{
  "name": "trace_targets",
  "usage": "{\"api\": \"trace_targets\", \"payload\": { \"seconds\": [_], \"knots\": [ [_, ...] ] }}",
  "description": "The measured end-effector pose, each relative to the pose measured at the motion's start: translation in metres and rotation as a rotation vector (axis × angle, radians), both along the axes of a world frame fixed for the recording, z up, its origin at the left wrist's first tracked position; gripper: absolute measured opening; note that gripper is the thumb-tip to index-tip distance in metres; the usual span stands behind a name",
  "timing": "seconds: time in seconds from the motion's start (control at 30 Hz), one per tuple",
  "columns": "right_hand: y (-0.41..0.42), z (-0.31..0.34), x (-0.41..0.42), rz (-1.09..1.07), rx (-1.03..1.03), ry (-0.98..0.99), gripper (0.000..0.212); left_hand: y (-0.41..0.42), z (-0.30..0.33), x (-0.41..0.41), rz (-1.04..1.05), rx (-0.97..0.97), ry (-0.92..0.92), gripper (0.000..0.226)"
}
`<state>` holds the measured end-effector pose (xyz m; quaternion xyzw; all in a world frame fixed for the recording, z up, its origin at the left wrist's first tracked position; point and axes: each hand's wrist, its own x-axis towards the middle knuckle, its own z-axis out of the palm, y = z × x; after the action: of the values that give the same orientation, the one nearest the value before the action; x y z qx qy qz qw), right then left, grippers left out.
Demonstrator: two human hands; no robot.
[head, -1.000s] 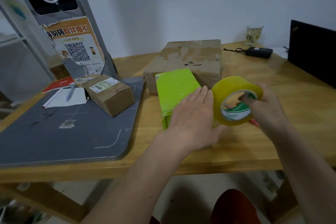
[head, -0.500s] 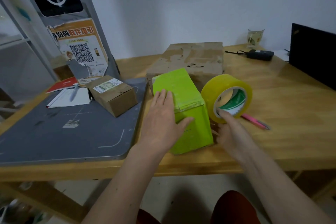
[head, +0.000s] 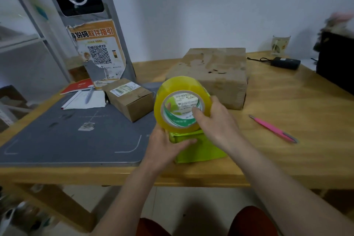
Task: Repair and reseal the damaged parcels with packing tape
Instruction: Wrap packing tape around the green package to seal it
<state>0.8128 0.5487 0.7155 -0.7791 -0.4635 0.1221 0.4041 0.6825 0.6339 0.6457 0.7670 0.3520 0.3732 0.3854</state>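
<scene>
At the centre of the frame both hands clasped the yellow packing tape roll [head: 182, 107], the right hand [head: 216, 122] hooked through its core and the left hand [head: 164, 143] cupping its lower rim, directly above the lime-green parcel [head: 199, 149], whose long axis ran away from the person.

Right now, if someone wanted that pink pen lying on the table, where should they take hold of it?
Probably at the middle of the pink pen, pinched across its thin barrel from above. It lies flat and diagonal on the wooden table with bare wood on both sides, so fingers can close from either side without touching anything else.
</scene>
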Motion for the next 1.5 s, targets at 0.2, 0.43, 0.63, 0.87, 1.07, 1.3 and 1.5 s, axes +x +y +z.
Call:
{"api": "trace_targets", "payload": {
  "seconds": [0.2, 0.43, 0.63, 0.87, 1.07, 1.3, 1.5],
  "knots": [
    [0.002, 0.014, 0.008, 0.058, -0.01, -0.1, 0.023, 0.015, -0.006, -0.009, -0.051, 0.134, 0.031, 0.082],
    [-0.026, 0.026, 0.081, -0.167, 0.21, 0.041, 0.024, 0.019, -0.008, -0.009, -0.127, 0.249, 0.063, 0.087],
    [-0.029, 0.022, 0.083, -0.195, 0.233, -0.083, 0.025, 0.019, -0.007, -0.011, -0.113, 0.254, 0.071, 0.089],
    [-0.035, 0.029, 0.077, -0.235, 0.176, -0.284, 0.037, 0.017, -0.006, -0.011, -0.113, 0.242, 0.095, 0.088],
    [-0.039, 0.033, 0.077, -0.216, 0.142, -0.298, 0.042, 0.016, -0.004, -0.011, -0.111, 0.24, 0.104, 0.088],
    [-0.039, 0.036, 0.078, -0.203, 0.111, -0.371, 0.042, 0.016, -0.003, -0.01, -0.12, 0.233, 0.099, 0.087],
    [-0.041, 0.033, 0.093, -0.213, 0.066, -0.39, 0.041, 0.013, -0.002, -0.014, -0.1, 0.209, 0.11, 0.088]
  ]
}}
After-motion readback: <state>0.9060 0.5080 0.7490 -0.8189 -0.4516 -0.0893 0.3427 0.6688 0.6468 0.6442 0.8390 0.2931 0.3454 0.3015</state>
